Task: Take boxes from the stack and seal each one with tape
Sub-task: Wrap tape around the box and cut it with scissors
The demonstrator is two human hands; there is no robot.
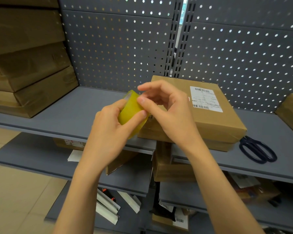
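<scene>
We have the left hand (pixel 108 125) wrapped around the yellow tape roll (pixel 130 110), held in the air just in front of the cardboard box (pixel 208 122) on the grey shelf (pixel 71 115). The right hand (pixel 166 107) has its fingertips curled onto the roll's outer face, thumb and index picking at the surface (we can't tell if a tape end is actually caught). The box stack (pixel 29 65) sits at shelf left, the scissors (pixel 259 149) just right of the labelled box.

Left hand (pixel 108 125) grips tape roll (pixel 131 112); right hand (pixel 167 108) picks at it.
</scene>
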